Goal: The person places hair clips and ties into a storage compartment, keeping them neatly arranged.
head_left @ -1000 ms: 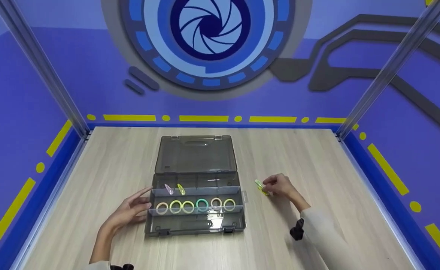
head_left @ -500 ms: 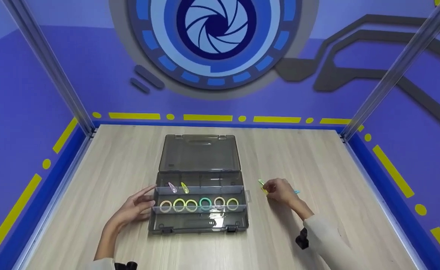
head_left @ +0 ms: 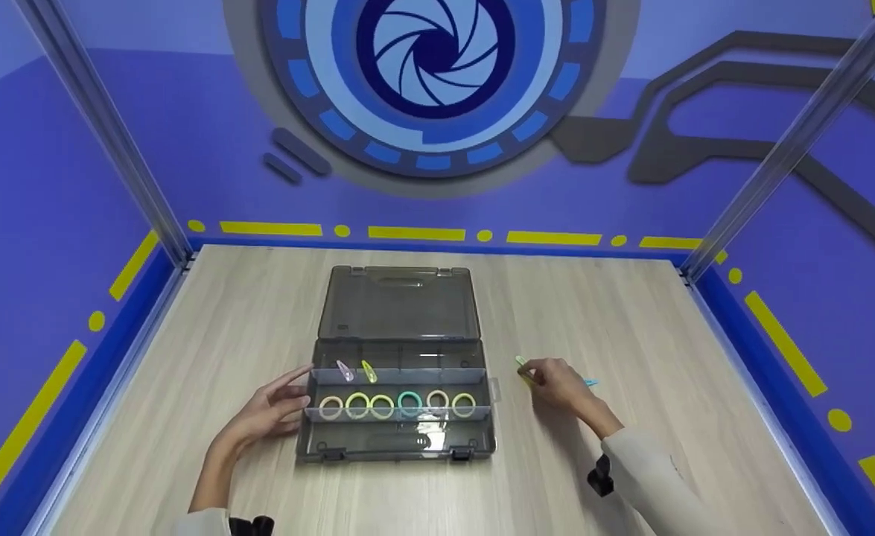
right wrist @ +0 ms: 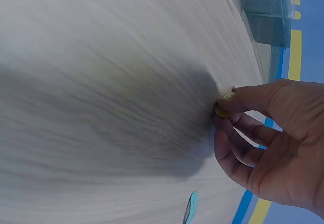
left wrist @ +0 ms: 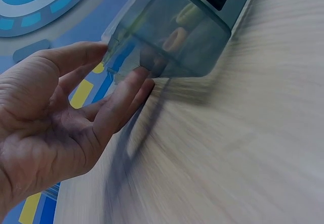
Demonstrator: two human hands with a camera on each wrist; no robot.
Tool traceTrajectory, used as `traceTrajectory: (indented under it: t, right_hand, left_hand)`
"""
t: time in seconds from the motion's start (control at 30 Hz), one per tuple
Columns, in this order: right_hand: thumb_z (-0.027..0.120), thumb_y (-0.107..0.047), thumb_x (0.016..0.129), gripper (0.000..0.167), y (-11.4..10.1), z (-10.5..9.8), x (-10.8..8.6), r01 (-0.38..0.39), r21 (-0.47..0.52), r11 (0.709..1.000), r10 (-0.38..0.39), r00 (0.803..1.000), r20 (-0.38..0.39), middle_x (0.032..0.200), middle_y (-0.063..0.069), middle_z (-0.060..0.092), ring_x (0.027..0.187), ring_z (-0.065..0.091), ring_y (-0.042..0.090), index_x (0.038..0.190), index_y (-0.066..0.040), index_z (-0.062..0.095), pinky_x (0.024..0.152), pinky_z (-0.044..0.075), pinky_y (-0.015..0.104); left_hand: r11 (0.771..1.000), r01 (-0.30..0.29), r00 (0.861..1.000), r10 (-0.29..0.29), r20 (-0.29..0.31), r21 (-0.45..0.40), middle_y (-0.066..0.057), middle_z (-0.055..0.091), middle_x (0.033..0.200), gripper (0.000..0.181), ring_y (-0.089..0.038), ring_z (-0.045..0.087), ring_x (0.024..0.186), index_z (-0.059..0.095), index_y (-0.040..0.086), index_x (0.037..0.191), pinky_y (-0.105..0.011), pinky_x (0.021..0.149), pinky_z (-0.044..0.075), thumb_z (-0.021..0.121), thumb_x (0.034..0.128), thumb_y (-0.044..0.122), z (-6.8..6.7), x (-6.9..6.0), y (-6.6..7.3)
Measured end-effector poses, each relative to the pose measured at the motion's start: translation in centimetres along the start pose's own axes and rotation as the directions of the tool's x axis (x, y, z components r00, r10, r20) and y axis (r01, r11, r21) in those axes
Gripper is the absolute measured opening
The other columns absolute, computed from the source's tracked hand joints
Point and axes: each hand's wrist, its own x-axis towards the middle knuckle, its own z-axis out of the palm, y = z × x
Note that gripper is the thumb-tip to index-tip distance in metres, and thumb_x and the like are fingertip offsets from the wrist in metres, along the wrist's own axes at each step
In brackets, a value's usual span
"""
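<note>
A smoky clear box (head_left: 400, 447) lies with its lid laid back; a pink clip (head_left: 345, 371) and a yellow clip (head_left: 368, 371) lie in its back part, several coloured rings (head_left: 409, 403) in the middle row. My left hand (head_left: 262, 413) touches the box's left side with extended fingers, also seen in the left wrist view (left wrist: 76, 107). Right of the box, my right hand (head_left: 562, 387) pinches a yellow clip (right wrist: 224, 110) between thumb and fingers, just over the table. A pale green clip (head_left: 520, 360) shows beside those fingertips.
A blue clip (head_left: 591, 382) lies on the wooden table (head_left: 631, 320), just right of my right hand. The box's lid (head_left: 401, 301) extends toward the back. Blue walls and metal posts stand around the table.
The head view has shifted slightly. My right hand has lowered a little around the clip, and the blue clip beside it has come into sight. My left hand stays at the box.
</note>
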Motion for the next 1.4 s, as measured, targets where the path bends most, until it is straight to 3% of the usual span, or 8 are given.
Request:
traceTrajectory:
  t: [0.27,0.47,0.7,0.87,1.07,1.23,1.4]
  right_hand:
    - [0.067,0.016,0.081,0.034,0.8,-0.5,0.1,0.013,0.106,0.994,-0.019,0.998,0.061,0.093,0.022,0.073,0.079,0.063,0.022,0.112,0.005,0.073,0.068,0.054,0.037]
    - [0.068,0.013,0.083,0.034,1.1,-1.0,0.2,-0.042,0.203,0.978,0.035,0.999,0.042,0.096,0.023,0.071,0.084,0.065,0.025,0.116,0.004,0.070,0.067,0.051,0.030]
    - [0.066,0.014,0.084,0.036,0.7,-1.9,0.5,-0.129,0.372,0.919,0.114,0.992,0.061,0.096,0.028,0.069,0.080,0.065,0.017,0.120,0.010,0.064,0.064,0.051,0.024]
    - [0.061,0.015,0.084,0.040,0.2,-2.3,1.0,-0.180,0.465,0.867,0.166,0.984,0.070,0.097,0.024,0.070,0.079,0.064,0.013,0.124,0.012,0.061,0.063,0.052,0.022]
    - [0.059,0.014,0.089,0.043,-0.8,-3.2,1.7,-0.140,0.552,0.822,0.114,0.990,0.082,0.102,0.027,0.068,0.083,0.067,0.016,0.132,0.015,0.057,0.069,0.058,0.027]
    - [0.059,0.013,0.091,0.043,-1.7,-3.7,2.4,-0.116,0.553,0.825,0.086,0.993,0.081,0.102,0.024,0.068,0.084,0.070,0.019,0.133,0.013,0.056,0.070,0.058,0.029]
    - [0.059,0.014,0.089,0.042,-2.7,-3.6,3.6,-0.109,0.566,0.818,0.073,0.994,0.085,0.101,0.021,0.068,0.081,0.068,0.015,0.131,0.012,0.058,0.070,0.058,0.028]
  left_hand:
    - [1.000,-0.008,1.000,0.008,0.015,0.012,-0.025,0.043,0.148,0.068,-0.034,0.055,0.130,0.033,0.019,0.161,-0.047,0.100,0.055,0.065,0.1015,0.024,-0.1,-0.1,0.1]
    - [1.000,-0.017,1.000,0.017,0.024,0.023,-0.024,0.043,0.147,0.069,-0.027,0.057,0.122,0.032,0.021,0.162,-0.041,0.095,0.057,0.066,0.1012,0.026,-0.4,0.0,0.2]
    - [1.000,0.005,1.000,-0.005,0.011,0.019,-0.023,0.043,0.147,0.069,-0.034,0.056,0.130,0.033,0.022,0.161,-0.049,0.100,0.055,0.066,0.1009,0.025,-0.2,0.2,0.2]
    - [0.999,0.031,0.999,-0.030,-0.022,0.008,-0.023,0.044,0.148,0.067,-0.041,0.053,0.135,0.036,0.021,0.160,-0.055,0.102,0.053,0.066,0.1005,0.023,0.1,0.1,0.0]
    - [1.000,0.027,0.999,-0.027,-0.032,0.007,-0.023,0.045,0.146,0.068,-0.036,0.056,0.130,0.035,0.021,0.160,-0.051,0.100,0.055,0.068,0.0998,0.024,0.1,0.0,-0.2]
    - [1.000,0.028,0.999,-0.028,-0.035,0.007,-0.023,0.045,0.146,0.067,-0.033,0.057,0.127,0.036,0.021,0.160,-0.048,0.098,0.056,0.067,0.0999,0.023,0.2,0.0,-0.1]
    - [1.000,-0.018,1.000,0.018,-0.009,0.009,-0.027,0.045,0.145,0.067,-0.033,0.057,0.126,0.033,0.015,0.161,-0.045,0.095,0.057,0.064,0.1016,0.020,0.3,0.1,0.0]
